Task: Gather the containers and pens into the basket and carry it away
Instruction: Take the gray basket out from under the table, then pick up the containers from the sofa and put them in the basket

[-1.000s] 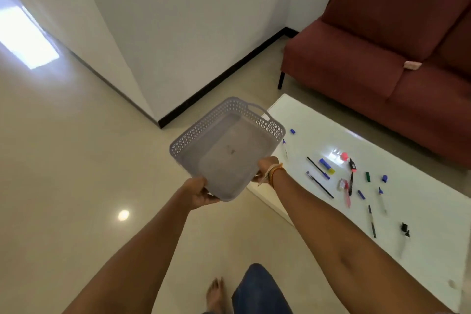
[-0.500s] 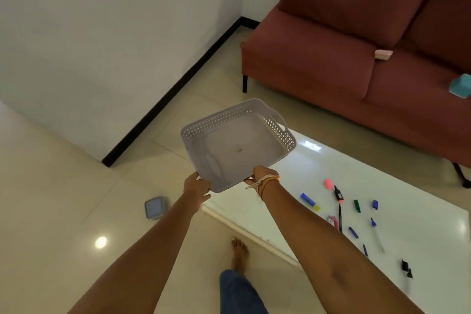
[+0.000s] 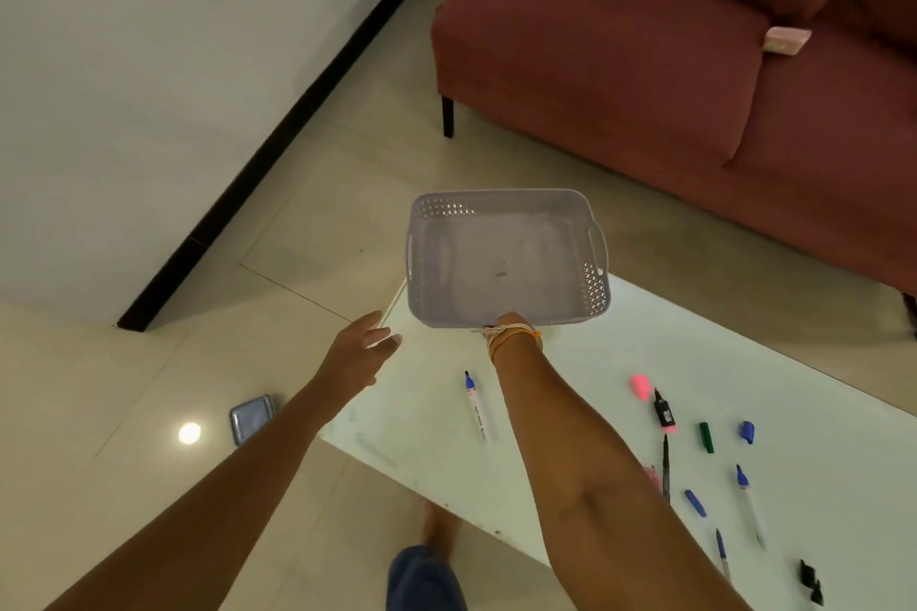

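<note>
A grey perforated basket [image 3: 501,258], empty inside, hangs over the far corner of the white table [image 3: 620,362]. My right hand [image 3: 511,325] grips its near rim; the fingers are mostly hidden behind the wrist and its thread bracelets. My left hand [image 3: 364,347] is off the basket, fingers spread, just left of the table corner. On the table lie several pens and caps: a blue-capped white pen [image 3: 477,404], a pink highlighter [image 3: 662,409], a pink cap [image 3: 640,385], a green cap [image 3: 705,437], a blue cap [image 3: 747,430]. A small blue container [image 3: 251,418] sits on the floor.
A dark red sofa [image 3: 645,65] stands behind the table with a pink container [image 3: 786,39] on its seat. A white wall with a black skirting [image 3: 297,124] runs at the left. My bare foot [image 3: 439,523] is beside the table's near edge.
My left hand has let go of the basket and pulled back to the left. The basket has levelled out and moved right over the table corner. The view has turned down and right.
</note>
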The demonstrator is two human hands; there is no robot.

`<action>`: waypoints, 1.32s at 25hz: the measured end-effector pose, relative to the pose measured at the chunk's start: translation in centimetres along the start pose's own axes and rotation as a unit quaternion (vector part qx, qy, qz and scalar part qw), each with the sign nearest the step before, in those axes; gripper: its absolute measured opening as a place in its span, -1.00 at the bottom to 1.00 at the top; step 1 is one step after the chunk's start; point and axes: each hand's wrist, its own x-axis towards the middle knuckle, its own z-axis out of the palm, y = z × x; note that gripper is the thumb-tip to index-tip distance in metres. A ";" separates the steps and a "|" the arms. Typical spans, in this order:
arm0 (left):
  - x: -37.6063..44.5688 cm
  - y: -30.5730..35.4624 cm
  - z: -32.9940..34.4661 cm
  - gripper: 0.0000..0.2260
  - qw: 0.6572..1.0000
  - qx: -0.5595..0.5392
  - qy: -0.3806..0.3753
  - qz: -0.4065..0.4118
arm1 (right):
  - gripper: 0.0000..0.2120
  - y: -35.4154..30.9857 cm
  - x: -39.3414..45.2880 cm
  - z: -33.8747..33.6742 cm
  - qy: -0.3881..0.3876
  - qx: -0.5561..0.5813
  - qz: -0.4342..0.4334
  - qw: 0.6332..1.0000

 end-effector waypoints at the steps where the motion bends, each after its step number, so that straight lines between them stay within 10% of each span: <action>1: 0.3 0.1 -0.5 -0.50 1.000 0.010 0.006 0.005 | -0.67 0.0 0.3 0.0 -0.018 -0.008 -0.007 1.000; 10: 3.5 0.3 -2.1 -0.68 0.995 -0.073 0.034 -0.055 | -0.62 0.6 4.3 0.8 0.010 -0.048 -0.018 0.999; 17: -1.3 3.4 -7.5 -0.40 0.955 0.288 -0.049 0.042 | -0.53 -2.5 -7.5 5.2 0.021 -0.057 -0.089 0.994; 33: 4.9 10.8 -29.1 -0.51 0.924 0.331 0.052 0.183 | -0.68 -28.1 -12.3 10.9 0.063 -0.053 -0.248 0.965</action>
